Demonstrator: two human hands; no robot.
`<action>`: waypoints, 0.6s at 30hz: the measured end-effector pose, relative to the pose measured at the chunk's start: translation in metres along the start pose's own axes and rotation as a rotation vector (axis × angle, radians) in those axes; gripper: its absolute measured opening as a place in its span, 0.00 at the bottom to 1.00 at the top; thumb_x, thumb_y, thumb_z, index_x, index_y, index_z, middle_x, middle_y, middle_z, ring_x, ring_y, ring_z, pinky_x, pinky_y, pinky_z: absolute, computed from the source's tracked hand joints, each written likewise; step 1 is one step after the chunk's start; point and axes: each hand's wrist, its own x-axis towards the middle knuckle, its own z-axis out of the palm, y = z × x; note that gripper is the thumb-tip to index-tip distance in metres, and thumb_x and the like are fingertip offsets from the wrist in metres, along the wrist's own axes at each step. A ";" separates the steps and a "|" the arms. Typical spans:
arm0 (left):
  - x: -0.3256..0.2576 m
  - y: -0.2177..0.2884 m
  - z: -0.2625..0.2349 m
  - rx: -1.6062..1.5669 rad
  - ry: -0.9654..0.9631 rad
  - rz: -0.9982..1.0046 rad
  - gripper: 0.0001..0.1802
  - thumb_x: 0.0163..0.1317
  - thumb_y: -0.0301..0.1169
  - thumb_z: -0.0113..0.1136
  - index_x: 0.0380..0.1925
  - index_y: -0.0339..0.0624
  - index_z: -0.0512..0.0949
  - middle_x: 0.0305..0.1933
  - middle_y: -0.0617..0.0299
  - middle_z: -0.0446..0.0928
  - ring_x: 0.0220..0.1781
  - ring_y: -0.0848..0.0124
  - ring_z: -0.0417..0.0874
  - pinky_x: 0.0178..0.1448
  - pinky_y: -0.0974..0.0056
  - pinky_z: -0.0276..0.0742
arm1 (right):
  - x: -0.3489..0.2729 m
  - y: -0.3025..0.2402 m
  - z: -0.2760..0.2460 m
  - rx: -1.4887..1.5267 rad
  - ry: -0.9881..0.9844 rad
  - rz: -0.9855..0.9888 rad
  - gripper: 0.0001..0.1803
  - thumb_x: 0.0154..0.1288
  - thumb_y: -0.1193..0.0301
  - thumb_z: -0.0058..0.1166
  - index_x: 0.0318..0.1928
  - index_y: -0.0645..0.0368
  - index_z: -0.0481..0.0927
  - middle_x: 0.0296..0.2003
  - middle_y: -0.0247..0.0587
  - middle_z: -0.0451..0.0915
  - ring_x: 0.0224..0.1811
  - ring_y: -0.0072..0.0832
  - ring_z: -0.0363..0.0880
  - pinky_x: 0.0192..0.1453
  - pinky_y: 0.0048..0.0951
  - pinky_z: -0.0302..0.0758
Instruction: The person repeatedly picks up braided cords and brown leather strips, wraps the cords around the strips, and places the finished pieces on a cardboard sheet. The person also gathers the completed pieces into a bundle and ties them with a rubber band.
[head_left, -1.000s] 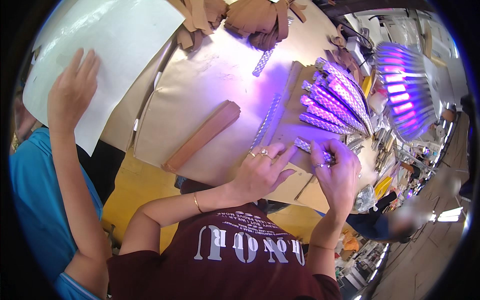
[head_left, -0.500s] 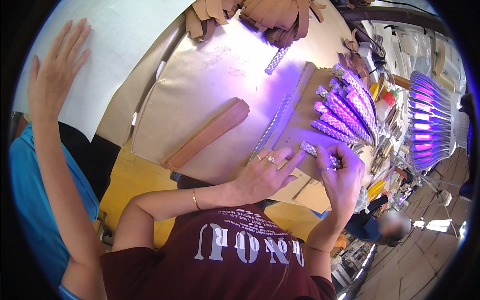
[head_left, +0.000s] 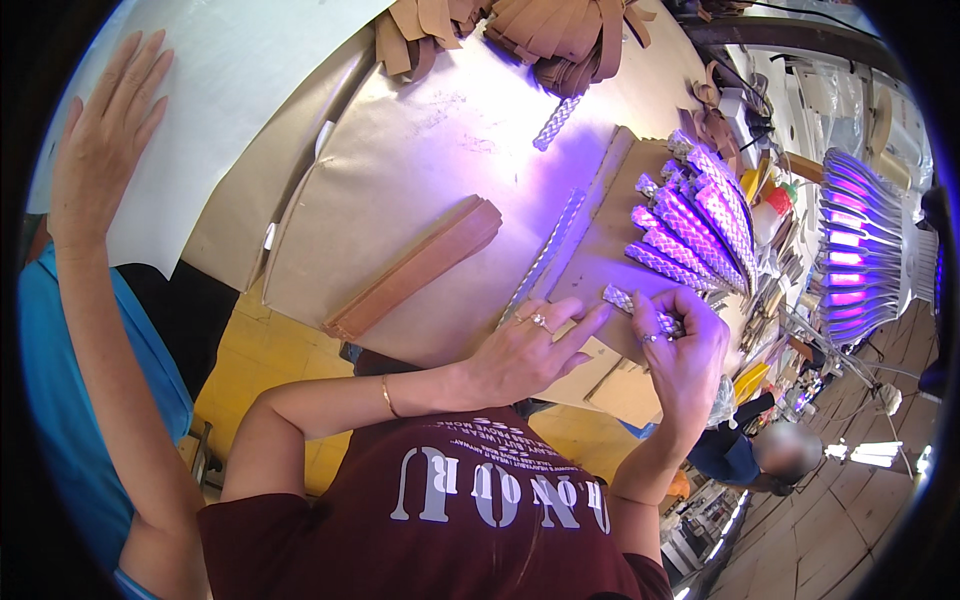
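My right hand point(head_left: 682, 345) pinches a short braided strap point(head_left: 618, 297), pale and woven, whose end sticks out toward my left hand. Close beside that end is my left hand point(head_left: 540, 345), its fingers bent and apart, with nothing visible in them. Beyond both hands, a bundle of braided straps point(head_left: 690, 225) lies fanned out on a brown board point(head_left: 600, 250), lit purple. A long thin braided strap point(head_left: 548, 252) runs along the board's left side. Farther left rests a stack of brown strips point(head_left: 415, 268).
A purple-lit lamp with fins point(head_left: 848, 245) stands at the right. Bundles of brown strips point(head_left: 555, 40) and another short braided strap point(head_left: 556, 123) lie at the far side. At left, a co-worker's hand point(head_left: 105, 150) rests flat on a white sheet point(head_left: 250, 70). Another person point(head_left: 735, 452) is at the right.
The co-worker's hand and the white sheet have shifted slightly to the left. My hands and the strap keep almost the same position.
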 end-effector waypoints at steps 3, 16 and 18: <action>0.000 0.004 -0.002 0.085 0.078 0.011 0.35 0.60 0.37 0.66 0.66 0.40 0.68 0.54 0.51 0.69 0.54 0.56 0.74 0.60 0.50 0.69 | 0.000 0.001 0.001 0.007 0.005 -0.018 0.14 0.59 0.65 0.65 0.28 0.63 0.78 0.24 0.44 0.78 0.25 0.43 0.76 0.33 0.38 0.70; 0.003 0.009 0.005 -0.131 0.067 -0.099 0.35 0.60 0.37 0.67 0.65 0.38 0.67 0.63 0.44 0.64 0.62 0.50 0.70 0.66 0.49 0.65 | 0.001 0.000 0.001 0.094 0.022 0.023 0.16 0.60 0.64 0.64 0.28 0.66 0.78 0.24 0.49 0.78 0.24 0.47 0.76 0.32 0.40 0.69; 0.003 0.009 0.005 -0.122 0.064 -0.105 0.34 0.60 0.37 0.67 0.65 0.38 0.67 0.62 0.45 0.64 0.61 0.50 0.71 0.64 0.50 0.66 | 0.000 -0.001 0.003 0.090 0.036 0.024 0.16 0.60 0.64 0.64 0.28 0.66 0.78 0.23 0.48 0.78 0.23 0.45 0.75 0.31 0.39 0.69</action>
